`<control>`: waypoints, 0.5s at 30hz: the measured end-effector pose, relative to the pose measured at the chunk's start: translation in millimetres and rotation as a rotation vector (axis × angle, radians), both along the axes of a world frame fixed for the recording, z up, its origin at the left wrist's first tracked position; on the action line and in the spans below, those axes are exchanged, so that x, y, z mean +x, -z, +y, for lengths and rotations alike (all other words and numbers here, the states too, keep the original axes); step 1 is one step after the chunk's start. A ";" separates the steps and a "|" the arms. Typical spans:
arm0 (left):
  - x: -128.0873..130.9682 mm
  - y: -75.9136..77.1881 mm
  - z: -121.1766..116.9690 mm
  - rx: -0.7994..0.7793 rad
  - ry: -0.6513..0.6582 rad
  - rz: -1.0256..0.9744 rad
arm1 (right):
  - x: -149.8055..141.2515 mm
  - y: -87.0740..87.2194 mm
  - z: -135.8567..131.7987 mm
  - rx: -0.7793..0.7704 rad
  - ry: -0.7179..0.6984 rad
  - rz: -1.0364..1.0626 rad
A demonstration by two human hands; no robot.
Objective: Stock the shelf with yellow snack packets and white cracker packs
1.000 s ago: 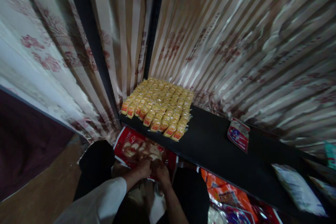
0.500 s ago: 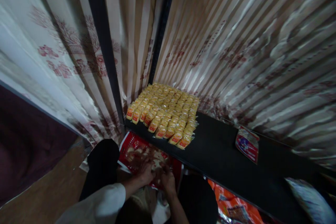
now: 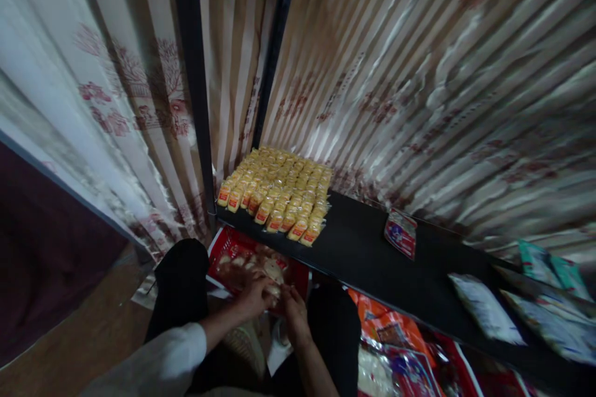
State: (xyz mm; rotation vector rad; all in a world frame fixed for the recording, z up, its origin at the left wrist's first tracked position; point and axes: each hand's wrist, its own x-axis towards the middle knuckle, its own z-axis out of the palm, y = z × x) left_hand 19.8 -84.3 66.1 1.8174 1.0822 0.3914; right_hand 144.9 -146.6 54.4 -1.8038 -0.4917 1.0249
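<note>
A red basket (image 3: 305, 279) sits low between my knees, partly under the black shelf, with several pale, roundish packets (image 3: 237, 260) in it. Over its near edge, my left hand (image 3: 254, 298) is closed around a small pale packet (image 3: 274, 291). Close beside it is my right hand (image 3: 293, 310), its fingers curled toward the same packet; dim light hides whether they grip anything. On the shelf (image 3: 354, 242) above, small yellow wrapped packets (image 3: 279, 189) with red-orange labels stand in tight rows.
A red and purple packet (image 3: 401, 232) lies farther right on the shelf, then white packets (image 3: 487, 307) and green packets (image 3: 540, 263). Orange bags (image 3: 386, 322) are below. Curtains (image 3: 349, 74) and a dark post (image 3: 190, 74) rise behind.
My view has swung right, showing more packets at the shelf's right end. My hands have drawn back toward the basket's near edge, and a pale packet now shows in my left hand.
</note>
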 end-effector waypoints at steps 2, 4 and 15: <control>-1.3 -2.4 -5.5 0.022 -0.014 -0.006 | -2.5 -6.6 -4.9 0.003 0.018 0.030; -3.2 -7.3 -9.8 0.043 -0.019 -0.016 | -5.1 -12.6 -8.7 0.030 0.025 0.062; -12.4 -28.5 -21.1 0.107 -0.015 -0.011 | -7.2 -27.9 -14.7 0.066 -0.007 0.059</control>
